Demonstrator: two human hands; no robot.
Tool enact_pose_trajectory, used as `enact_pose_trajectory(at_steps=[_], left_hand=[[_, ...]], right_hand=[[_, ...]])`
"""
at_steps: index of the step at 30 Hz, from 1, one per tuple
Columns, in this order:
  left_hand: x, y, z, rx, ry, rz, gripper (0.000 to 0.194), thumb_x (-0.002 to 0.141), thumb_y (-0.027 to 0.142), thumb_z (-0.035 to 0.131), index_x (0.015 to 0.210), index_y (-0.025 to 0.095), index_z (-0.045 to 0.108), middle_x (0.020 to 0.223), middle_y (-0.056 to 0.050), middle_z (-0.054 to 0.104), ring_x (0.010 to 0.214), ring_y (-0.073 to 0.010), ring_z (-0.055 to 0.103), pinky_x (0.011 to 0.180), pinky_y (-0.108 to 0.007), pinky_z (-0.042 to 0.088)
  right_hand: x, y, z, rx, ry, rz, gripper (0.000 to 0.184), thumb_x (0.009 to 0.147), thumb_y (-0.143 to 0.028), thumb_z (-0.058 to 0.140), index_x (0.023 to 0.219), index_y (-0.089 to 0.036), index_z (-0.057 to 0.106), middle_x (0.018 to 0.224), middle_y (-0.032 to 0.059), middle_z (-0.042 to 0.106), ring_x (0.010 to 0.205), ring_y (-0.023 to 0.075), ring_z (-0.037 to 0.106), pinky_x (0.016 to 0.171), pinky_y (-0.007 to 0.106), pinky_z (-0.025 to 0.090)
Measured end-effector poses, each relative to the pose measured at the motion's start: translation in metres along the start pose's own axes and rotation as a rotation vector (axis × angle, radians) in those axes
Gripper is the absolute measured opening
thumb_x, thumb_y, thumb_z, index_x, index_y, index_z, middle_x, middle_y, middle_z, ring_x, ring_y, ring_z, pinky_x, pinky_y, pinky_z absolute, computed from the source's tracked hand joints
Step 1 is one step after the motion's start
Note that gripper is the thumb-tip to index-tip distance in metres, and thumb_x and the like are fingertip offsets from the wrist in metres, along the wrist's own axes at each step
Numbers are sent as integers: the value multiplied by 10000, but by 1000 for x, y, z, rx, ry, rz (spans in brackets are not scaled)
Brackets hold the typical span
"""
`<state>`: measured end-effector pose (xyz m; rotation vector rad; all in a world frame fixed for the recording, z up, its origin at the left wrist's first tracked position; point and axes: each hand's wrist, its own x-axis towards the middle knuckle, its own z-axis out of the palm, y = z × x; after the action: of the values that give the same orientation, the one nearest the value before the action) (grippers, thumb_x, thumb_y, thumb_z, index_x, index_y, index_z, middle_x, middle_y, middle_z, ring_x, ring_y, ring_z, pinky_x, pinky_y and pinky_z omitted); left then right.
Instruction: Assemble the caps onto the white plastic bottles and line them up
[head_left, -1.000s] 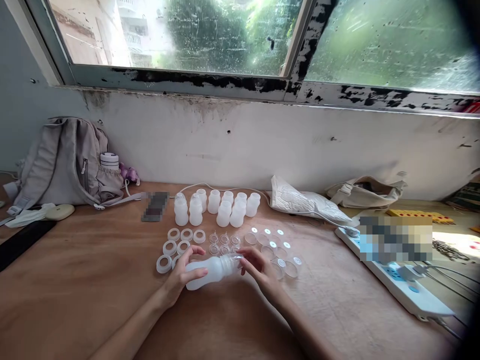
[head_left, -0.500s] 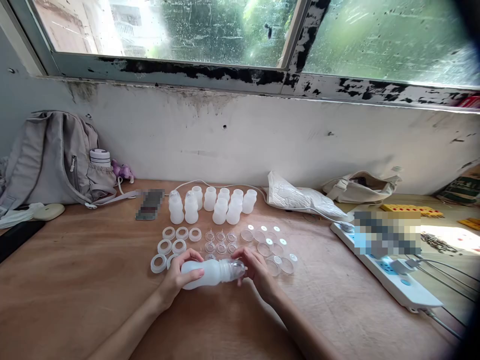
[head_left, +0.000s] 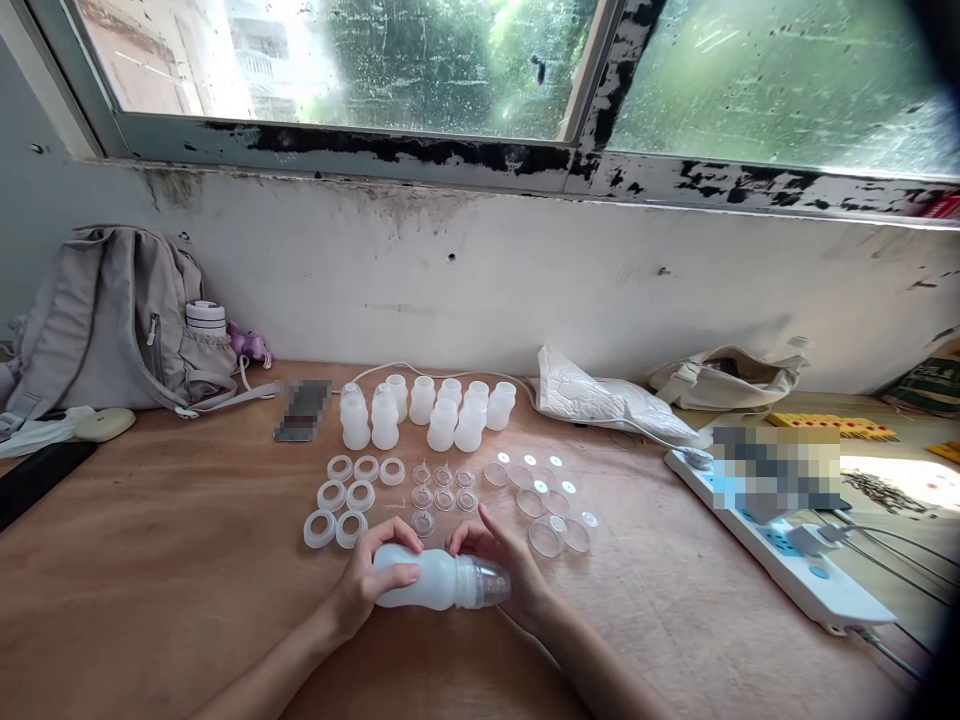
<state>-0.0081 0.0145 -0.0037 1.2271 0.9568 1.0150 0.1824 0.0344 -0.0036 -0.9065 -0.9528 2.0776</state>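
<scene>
The bottle had come nearer the person; the left hand gripped its base, the right hand curved loosely open by its clear cap, contact unclear. It lay crosswise between them, white rings beyond it, leftward.

I can read no words, numbers or brands anywhere in front of me. Whatever marks the power strip carries are too small to make out. To the right beyond the strip, the red object up by the window is illegible to me, as is the dark green bag. Left of the strip, the phone is pixelated.
</scene>
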Motion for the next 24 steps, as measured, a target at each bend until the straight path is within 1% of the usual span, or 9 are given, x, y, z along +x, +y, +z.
enact_pose_trajectory(at_steps=[3, 8, 10, 13, 17, 24], left_hand=[[0, -1, -1, -15, 11, -1, 157, 587, 261, 611, 700, 166, 559, 745, -14, 529, 687, -160, 462, 604, -227, 345], [-2, -3, 2, -21, 25, 18, 135, 586, 251, 606, 676, 164, 554, 723, -8, 532, 671, -155, 456, 599, -231, 335], [-2, -4, 6, -21, 57, 25, 111, 619, 266, 575, 652, 165, 545, 702, -12, 530, 664, -158, 455, 602, -237, 335], [-3, -5, 11, -16, 109, 30, 124, 670, 285, 516, 626, 170, 528, 685, -21, 525, 680, -172, 462, 620, -248, 342], [-5, -9, 14, 3, 147, 47, 117, 685, 272, 501, 624, 173, 517, 671, -16, 510, 672, -168, 459, 610, -248, 340], [-8, -11, 14, -15, 162, 66, 108, 686, 260, 500, 615, 178, 501, 658, -7, 499, 722, -181, 479, 630, -252, 343]], right_hand=[[0, 0, 0, 17, -14, 10, 551, 758, -639, 332, 658, -148, 563, 637, 19, 506, 521, 114, 457, 494, 217, 362], [0, 5, 4, 29, -2, -31, 515, 764, -606, 365, 616, -146, 543, 626, 13, 472, 511, 104, 430, 472, 208, 333], [-1, 7, 6, 13, 27, -68, 490, 761, -589, 391, 597, -149, 528, 626, 10, 463, 505, 98, 415, 465, 205, 325], [-2, 8, 7, -13, 49, -106, 459, 747, -578, 428, 589, -155, 511, 652, 15, 471, 514, 99, 410, 461, 207, 324], [-1, 10, 7, -12, 35, -115, 447, 752, -568, 429, 594, -157, 500, 655, 15, 470, 516, 101, 410, 467, 213, 326], [0, 16, 6, -18, 13, -126, 430, 787, -528, 416, 588, -153, 486, 654, 13, 473, 525, 99, 414, 481, 215, 317]])
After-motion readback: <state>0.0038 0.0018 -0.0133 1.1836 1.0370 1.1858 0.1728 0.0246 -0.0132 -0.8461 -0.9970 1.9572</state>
